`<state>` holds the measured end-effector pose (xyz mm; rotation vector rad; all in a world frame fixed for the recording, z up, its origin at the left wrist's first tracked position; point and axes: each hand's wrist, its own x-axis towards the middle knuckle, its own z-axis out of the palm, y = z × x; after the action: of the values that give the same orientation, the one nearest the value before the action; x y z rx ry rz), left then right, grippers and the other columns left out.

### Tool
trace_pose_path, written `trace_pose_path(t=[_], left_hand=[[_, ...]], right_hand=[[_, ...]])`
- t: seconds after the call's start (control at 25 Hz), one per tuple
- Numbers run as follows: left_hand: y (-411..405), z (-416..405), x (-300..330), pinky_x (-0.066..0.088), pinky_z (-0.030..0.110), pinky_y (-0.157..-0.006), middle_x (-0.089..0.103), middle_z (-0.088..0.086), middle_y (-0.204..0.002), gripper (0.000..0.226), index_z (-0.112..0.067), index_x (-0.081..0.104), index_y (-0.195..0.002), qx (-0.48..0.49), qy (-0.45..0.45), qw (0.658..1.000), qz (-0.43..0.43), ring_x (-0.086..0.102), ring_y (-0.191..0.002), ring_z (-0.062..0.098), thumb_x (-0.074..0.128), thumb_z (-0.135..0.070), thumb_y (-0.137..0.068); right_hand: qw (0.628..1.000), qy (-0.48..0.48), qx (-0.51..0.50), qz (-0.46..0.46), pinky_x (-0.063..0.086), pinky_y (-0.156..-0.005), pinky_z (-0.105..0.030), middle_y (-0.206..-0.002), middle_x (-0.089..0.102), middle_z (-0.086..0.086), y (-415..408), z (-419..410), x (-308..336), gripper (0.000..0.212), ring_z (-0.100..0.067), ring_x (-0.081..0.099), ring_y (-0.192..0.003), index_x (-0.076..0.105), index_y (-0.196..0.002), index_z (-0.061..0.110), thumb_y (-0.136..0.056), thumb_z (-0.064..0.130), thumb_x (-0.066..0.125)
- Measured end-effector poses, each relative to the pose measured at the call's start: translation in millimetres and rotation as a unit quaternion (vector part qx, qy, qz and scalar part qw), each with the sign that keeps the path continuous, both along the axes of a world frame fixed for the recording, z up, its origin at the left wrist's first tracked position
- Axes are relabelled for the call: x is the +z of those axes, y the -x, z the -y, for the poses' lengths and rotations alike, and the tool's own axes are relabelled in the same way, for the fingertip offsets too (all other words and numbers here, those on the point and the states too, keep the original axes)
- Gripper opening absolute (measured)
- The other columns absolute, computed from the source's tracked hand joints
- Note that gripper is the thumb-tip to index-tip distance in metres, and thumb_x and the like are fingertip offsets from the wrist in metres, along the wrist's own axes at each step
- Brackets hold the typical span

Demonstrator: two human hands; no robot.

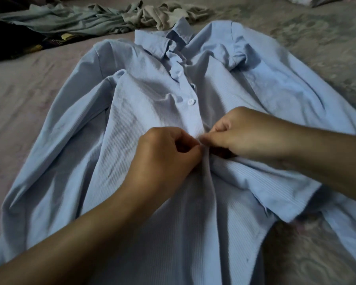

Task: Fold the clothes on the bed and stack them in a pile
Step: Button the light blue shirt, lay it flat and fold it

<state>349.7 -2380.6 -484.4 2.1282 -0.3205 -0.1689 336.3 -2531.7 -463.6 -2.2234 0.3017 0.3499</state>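
Both hands, left hand (164, 153) & right hand (236, 132), pinch the shirt (152, 89) front edges together between them: line up edges w/ button above, keep cloth flat.

1. A bedroom in a home: the whole view is filled by a bed (29, 83) with a soft pinkish, patterned cover
2. Loose household laundry lies on it: a light blue shirt (152, 95), rumpled grey-green clothes (70, 19) and a dark garment (10, 40)
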Motion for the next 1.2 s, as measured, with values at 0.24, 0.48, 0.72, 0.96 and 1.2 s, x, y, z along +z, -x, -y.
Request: trace_pose_path(t=[0.24, 0.48, 0.72, 0.96, 1.2], left_hand=[[-6.2, 1.8, 6.1, 0.046, 0.016, -0.058, 0.064, -0.013, -0.063, 0.008, -0.017, 0.071, -0.071, -0.018, -0.061, 0.993, 0.104, 0.057, -0.054, 0.004, 0.074, -0.02, -0.078], [-30.2, 2.8, 14.1, 0.048, 0.016, -0.06, 0.062, -0.012, -0.063, 0.011, -0.017, 0.07, -0.07, -0.025, -0.038, 0.991, 0.125, 0.057, -0.058, 0.002, 0.072, -0.017, -0.081], [-60.8, 5.7, 10.6, 0.048, 0.024, -0.061, 0.067, 0.002, -0.061, 0.016, -0.018, 0.068, -0.064, -0.054, -0.08, 0.994, 0.047, 0.057, -0.053, 0.007, 0.073, -0.02, -0.079], [-64.2, 2.0, 12.1, 0.042, 0.011, -0.046, 0.06, -0.003, -0.046, 0.011, -0.002, 0.069, -0.07, -0.067, -0.058, 0.996, -0.003, 0.052, -0.041, 0.002, 0.07, -0.009, -0.079], [-55.2, -0.1, 18.8, 0.054, 0.02, -0.059, 0.067, 0.01, -0.059, 0.011, -0.002, 0.069, -0.072, -0.088, -0.004, 0.993, -0.078, 0.061, -0.052, 0.013, 0.069, -0.006, -0.081]], right_hand=[[0.984, -0.146, -0.096, -0.038, 0.051, -0.054, -0.022, -0.061, 0.063, -0.008, -8.0, -5.3, 4.5, 0.013, -0.013, 0.06, -0.052, 0.065, -0.075, 0.003, -0.084, 0.011, 0.069], [0.978, -0.174, -0.114, 0.013, 0.051, -0.051, -0.019, -0.053, 0.06, -0.003, -23.9, -8.4, 15.3, 0.019, -0.01, 0.058, -0.049, 0.06, -0.069, 0.006, -0.087, 0.005, 0.065], [0.992, -0.12, 0.041, -0.017, 0.056, -0.066, -0.024, -0.08, 0.07, -0.007, -32.1, 8.7, 19.6, 0.018, -0.015, 0.065, -0.071, 0.066, -0.086, 0.009, -0.088, 0.026, 0.064], [0.857, 0.239, 0.443, 0.115, 0.024, -0.109, -0.026, -0.146, 0.024, 0.031, 23.3, 53.3, 19.8, 0.063, 0.004, 0.019, -0.136, 0.035, -0.125, 0.062, -0.066, 0.073, 0.056], [0.922, 0.06, 0.259, 0.282, 0.049, -0.077, -0.014, -0.095, 0.069, 0.019, 50.1, 81.0, 33.2, 0.02, 0.004, 0.065, -0.088, 0.065, -0.097, 0.041, -0.085, 0.051, 0.052]])
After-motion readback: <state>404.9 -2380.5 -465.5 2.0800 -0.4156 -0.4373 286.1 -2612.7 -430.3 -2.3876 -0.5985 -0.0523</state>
